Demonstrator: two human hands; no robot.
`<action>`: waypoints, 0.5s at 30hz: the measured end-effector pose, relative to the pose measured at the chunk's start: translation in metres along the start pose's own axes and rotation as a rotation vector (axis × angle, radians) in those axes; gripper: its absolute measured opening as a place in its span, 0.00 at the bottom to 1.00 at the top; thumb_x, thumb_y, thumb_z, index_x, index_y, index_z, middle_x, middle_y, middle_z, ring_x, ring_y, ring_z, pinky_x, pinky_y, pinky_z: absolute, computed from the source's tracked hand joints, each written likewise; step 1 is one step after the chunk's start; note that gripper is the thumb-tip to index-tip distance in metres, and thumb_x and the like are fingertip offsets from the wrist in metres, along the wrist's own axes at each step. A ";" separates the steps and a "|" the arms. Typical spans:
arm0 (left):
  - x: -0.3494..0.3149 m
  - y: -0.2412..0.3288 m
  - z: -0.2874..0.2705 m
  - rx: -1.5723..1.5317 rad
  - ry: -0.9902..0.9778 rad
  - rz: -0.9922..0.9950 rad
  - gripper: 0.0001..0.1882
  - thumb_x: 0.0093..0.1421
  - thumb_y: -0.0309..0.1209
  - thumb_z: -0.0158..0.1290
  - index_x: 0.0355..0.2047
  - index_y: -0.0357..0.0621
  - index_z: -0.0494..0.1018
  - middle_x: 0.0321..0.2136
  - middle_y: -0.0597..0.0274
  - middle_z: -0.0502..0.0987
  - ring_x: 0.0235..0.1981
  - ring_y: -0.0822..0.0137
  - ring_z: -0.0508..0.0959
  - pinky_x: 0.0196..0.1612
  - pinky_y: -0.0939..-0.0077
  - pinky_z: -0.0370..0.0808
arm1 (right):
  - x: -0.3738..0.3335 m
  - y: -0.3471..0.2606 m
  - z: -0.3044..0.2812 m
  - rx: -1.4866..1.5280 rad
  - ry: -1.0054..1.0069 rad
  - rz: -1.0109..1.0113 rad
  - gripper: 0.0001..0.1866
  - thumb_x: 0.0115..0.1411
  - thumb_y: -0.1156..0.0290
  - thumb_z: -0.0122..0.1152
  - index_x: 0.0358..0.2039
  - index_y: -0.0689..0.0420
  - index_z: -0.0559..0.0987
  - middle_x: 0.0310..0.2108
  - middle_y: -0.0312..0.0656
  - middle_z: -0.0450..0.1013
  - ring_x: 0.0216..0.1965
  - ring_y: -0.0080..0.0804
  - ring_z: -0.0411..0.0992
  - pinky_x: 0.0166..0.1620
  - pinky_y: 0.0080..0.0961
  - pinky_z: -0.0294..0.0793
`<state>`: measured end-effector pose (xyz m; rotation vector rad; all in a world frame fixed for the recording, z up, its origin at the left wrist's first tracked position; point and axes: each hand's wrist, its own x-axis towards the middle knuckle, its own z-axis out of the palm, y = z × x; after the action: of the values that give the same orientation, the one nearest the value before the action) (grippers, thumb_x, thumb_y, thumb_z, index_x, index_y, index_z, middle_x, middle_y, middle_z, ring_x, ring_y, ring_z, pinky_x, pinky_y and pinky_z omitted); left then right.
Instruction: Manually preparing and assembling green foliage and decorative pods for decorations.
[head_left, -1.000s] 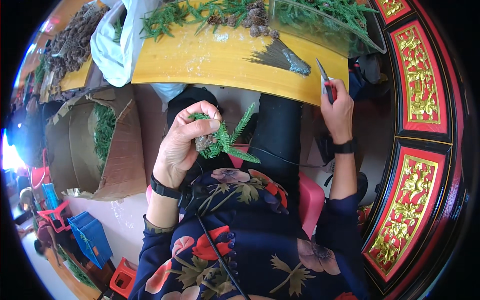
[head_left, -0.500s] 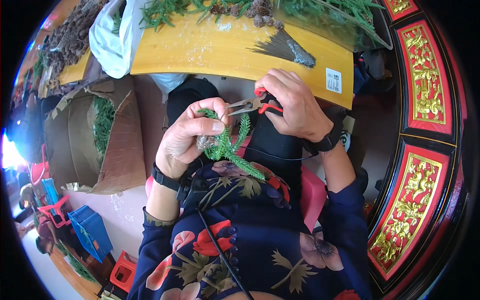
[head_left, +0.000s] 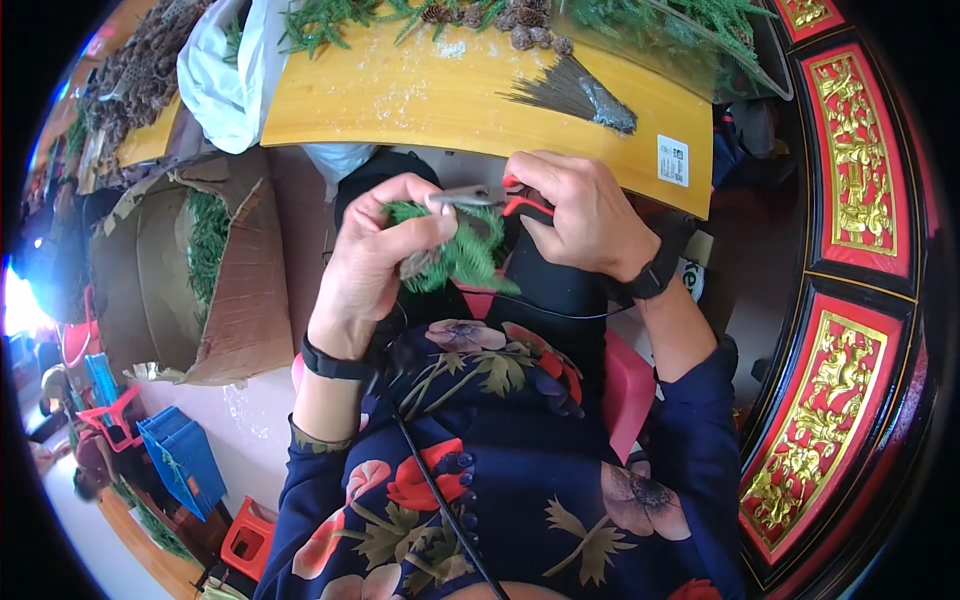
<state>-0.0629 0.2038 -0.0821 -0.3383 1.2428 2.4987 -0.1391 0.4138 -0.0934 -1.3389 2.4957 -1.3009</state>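
Note:
My left hand point(head_left: 378, 250) pinches a green artificial pine sprig point(head_left: 468, 258), its needles smeared by motion and partly behind the fingers. A pair of red-handled pliers point(head_left: 527, 207) is gripped in my right hand point(head_left: 588, 215). The metal jaws reach left to my left thumb and fingertip, above the sprig. Whether a wire sits between the jaws is too blurred to see. Both hands are over my lap, just in front of the table edge.
The yellow table point(head_left: 400, 100) bears a fanned bundle of thin dark sticks point(head_left: 580, 95), pine cones point(head_left: 525, 20) and a clear bin point(head_left: 690, 60) of greenery. At left are a white plastic bag point(head_left: 230, 80), an open cardboard box point(head_left: 240, 320) and a blue crate point(head_left: 180, 460). Carved red-and-gold panels point(head_left: 850, 150) line the right.
The pliers have turned from pointing down-left to nearly level, with their jaws now closer together. My left hand has tilted up, and the sprig has swung upward with it.

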 end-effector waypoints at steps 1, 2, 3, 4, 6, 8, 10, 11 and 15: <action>0.001 -0.002 0.001 0.221 0.111 0.095 0.06 0.51 0.20 0.59 0.30 0.39 0.74 0.25 0.68 0.76 0.24 0.78 0.74 0.30 0.85 0.70 | -0.002 -0.003 0.002 -0.033 -0.042 0.088 0.13 0.43 0.80 0.58 0.33 0.61 0.71 0.25 0.51 0.68 0.30 0.55 0.69 0.33 0.41 0.68; 0.002 -0.004 0.001 0.442 0.222 0.190 0.06 0.51 0.20 0.59 0.30 0.39 0.75 0.23 0.70 0.76 0.23 0.81 0.72 0.28 0.87 0.68 | -0.004 -0.007 0.004 -0.066 -0.085 0.177 0.12 0.44 0.79 0.57 0.33 0.62 0.71 0.25 0.52 0.68 0.31 0.56 0.69 0.34 0.42 0.68; 0.002 -0.006 0.002 0.663 0.333 0.285 0.05 0.52 0.21 0.59 0.29 0.39 0.75 0.22 0.72 0.75 0.21 0.83 0.71 0.26 0.89 0.66 | -0.006 -0.009 0.006 -0.099 -0.127 0.265 0.12 0.46 0.79 0.57 0.34 0.63 0.71 0.25 0.54 0.69 0.31 0.57 0.70 0.34 0.42 0.68; 0.002 -0.005 0.003 0.662 0.333 0.285 0.05 0.52 0.21 0.59 0.29 0.39 0.75 0.22 0.72 0.75 0.21 0.83 0.71 0.26 0.89 0.66 | -0.006 -0.010 0.008 -0.099 -0.127 0.265 0.12 0.46 0.79 0.57 0.34 0.63 0.71 0.25 0.54 0.69 0.31 0.57 0.70 0.34 0.42 0.68; 0.001 -0.002 0.008 0.480 0.348 0.225 0.04 0.53 0.21 0.59 0.28 0.40 0.75 0.20 0.74 0.73 0.19 0.85 0.68 0.23 0.90 0.63 | -0.005 -0.012 0.011 -0.012 -0.089 0.299 0.11 0.47 0.78 0.56 0.33 0.64 0.70 0.24 0.55 0.68 0.31 0.58 0.69 0.34 0.43 0.67; 0.001 -0.003 0.010 0.387 0.355 0.195 0.03 0.53 0.21 0.59 0.28 0.40 0.76 0.19 0.75 0.72 0.18 0.86 0.67 0.22 0.91 0.61 | -0.007 -0.014 0.011 0.032 -0.071 0.316 0.10 0.48 0.77 0.56 0.33 0.64 0.69 0.24 0.56 0.68 0.32 0.59 0.69 0.34 0.44 0.67; -0.001 -0.005 0.010 0.383 0.363 0.208 0.03 0.54 0.21 0.59 0.28 0.40 0.76 0.19 0.74 0.73 0.18 0.86 0.67 0.22 0.91 0.61 | -0.010 -0.018 0.009 0.037 -0.070 0.342 0.10 0.48 0.77 0.55 0.31 0.64 0.69 0.24 0.56 0.67 0.31 0.59 0.68 0.33 0.45 0.66; -0.001 -0.005 0.010 0.381 0.367 0.213 0.03 0.54 0.21 0.59 0.28 0.40 0.75 0.20 0.74 0.73 0.18 0.86 0.67 0.22 0.91 0.61 | -0.011 -0.020 0.008 0.040 -0.069 0.356 0.09 0.48 0.77 0.55 0.30 0.64 0.68 0.24 0.56 0.67 0.31 0.60 0.67 0.33 0.45 0.66; -0.004 -0.003 0.011 0.393 0.369 0.213 0.03 0.54 0.21 0.59 0.28 0.40 0.75 0.20 0.74 0.73 0.18 0.86 0.67 0.22 0.91 0.61 | -0.014 -0.025 0.007 0.028 -0.098 0.376 0.09 0.48 0.76 0.55 0.29 0.64 0.67 0.23 0.56 0.66 0.30 0.61 0.66 0.32 0.46 0.65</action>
<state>-0.0592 0.2133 -0.0762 -0.6108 1.9673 2.3469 -0.1108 0.4120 -0.0855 -0.8457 2.4896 -1.1504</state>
